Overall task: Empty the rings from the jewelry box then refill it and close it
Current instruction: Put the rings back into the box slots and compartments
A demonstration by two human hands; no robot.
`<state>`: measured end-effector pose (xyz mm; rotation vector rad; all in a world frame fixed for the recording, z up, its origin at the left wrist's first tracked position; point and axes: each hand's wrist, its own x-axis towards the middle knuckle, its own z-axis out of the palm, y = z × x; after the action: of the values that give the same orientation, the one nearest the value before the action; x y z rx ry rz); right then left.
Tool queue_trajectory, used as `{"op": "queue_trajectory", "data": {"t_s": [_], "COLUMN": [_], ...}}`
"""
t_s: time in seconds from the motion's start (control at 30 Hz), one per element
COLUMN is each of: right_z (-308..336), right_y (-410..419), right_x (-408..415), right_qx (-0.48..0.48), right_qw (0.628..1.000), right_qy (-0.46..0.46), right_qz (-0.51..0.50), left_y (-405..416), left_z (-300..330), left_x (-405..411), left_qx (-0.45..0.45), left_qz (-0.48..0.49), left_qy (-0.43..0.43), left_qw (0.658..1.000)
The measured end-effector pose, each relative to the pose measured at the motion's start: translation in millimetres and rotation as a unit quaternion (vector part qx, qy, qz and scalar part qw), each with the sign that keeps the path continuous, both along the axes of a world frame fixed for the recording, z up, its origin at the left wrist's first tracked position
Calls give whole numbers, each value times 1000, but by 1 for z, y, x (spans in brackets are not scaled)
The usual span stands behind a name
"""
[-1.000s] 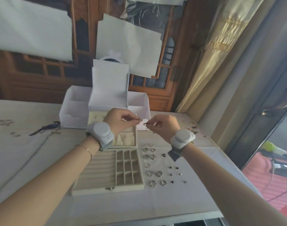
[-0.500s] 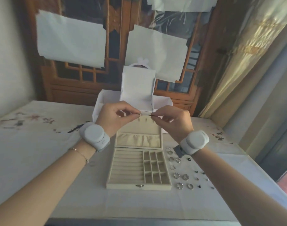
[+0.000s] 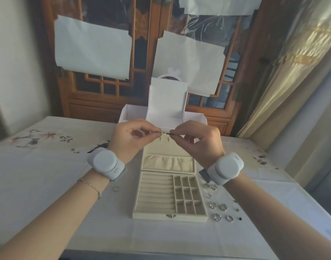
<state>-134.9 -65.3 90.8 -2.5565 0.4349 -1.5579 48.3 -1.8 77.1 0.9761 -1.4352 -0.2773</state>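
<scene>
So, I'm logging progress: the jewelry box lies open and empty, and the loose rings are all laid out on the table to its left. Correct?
Not quite. The head view shows the jewelry box open with empty slots, but most of the loose rings lie on the table to its right; a single ring lies to its left.

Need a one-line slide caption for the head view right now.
Both hands, left hand and right hand, pinch small jewelry pieces above the open, emptied jewelry box; rings lie beside it.

Both hands (image 3: 166, 137) raised, fingertips pinched, nearly touching.
</scene>
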Motion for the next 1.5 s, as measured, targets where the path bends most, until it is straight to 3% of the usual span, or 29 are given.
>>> {"op": "queue_trajectory", "data": {"t_s": [0.4, 0.57, 0.73, 0.93, 1.1, 1.5], "right_z": [-6, -22, -53, -94, -111, -123], "right_y": [-4, -6, 0, 4, 12, 14], "right_x": [13, 22, 43, 75, 98, 123], "right_qx": [23, 104, 147, 174, 202, 241], "right_qw": [1000, 994, 985, 953, 904, 846], "right_qy": [5, 18, 82, 249, 377, 473], "right_qz": [8, 15, 31, -10, -12, -42], "left_y": [4, 8, 15, 26, 34, 48], "left_z": [-1, -13, -43, -81, -98, -122], "left_x": [17, 29, 51, 81, 99, 114], "left_qx": [28, 62, 130, 251, 339, 439], "left_qz": [31, 41, 87, 115, 137, 133], "left_qy": [-10, -6, -90, -229, -302, -380], "left_qw": [999, 997, 984, 934, 880, 803]}}
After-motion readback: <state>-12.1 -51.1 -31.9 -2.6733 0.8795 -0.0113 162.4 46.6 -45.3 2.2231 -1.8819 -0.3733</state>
